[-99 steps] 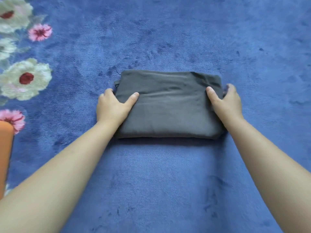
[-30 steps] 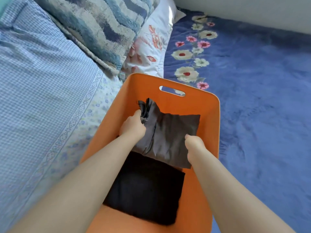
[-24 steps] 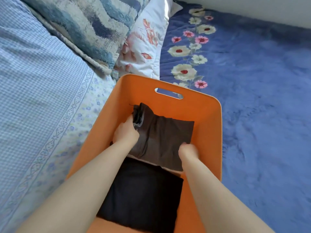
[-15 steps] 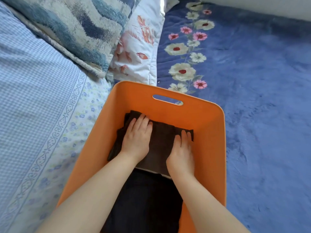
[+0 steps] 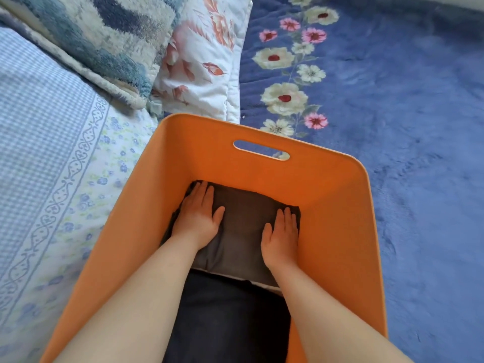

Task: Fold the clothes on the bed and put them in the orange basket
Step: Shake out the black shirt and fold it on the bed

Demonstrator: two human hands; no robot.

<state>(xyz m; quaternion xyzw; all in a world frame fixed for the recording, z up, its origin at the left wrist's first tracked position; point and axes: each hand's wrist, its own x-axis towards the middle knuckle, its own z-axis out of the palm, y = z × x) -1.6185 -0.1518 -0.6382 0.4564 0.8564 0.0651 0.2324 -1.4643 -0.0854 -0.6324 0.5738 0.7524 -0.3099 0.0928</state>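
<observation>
both hands have slid apart on the folded grey garment (image 5: 243, 226) since half a second ago, toward its left and right edges. left hand (image 5: 197, 216) and right hand (image 5: 281, 234) lie flat, fingers straight, pressing it down. it sits at the far end inside the orange basket (image 5: 340, 205), partly over a folded black garment (image 5: 227, 318) nearer.

The basket (image 5: 337, 195) is plain orange. Inside it, the folded garment (image 5: 243, 226) at the far end is dark grey-brown, and the folded cloth (image 5: 230, 323) nearer the camera is almost black. The blanket (image 5: 419, 127) is deep blue with cream and pink flowers. One pillow (image 5: 204, 56) is white with salmon leaves, the fleece throw (image 5: 104, 30) wavy blue and cream, the sheet (image 5: 39, 127) pale blue checked.
</observation>
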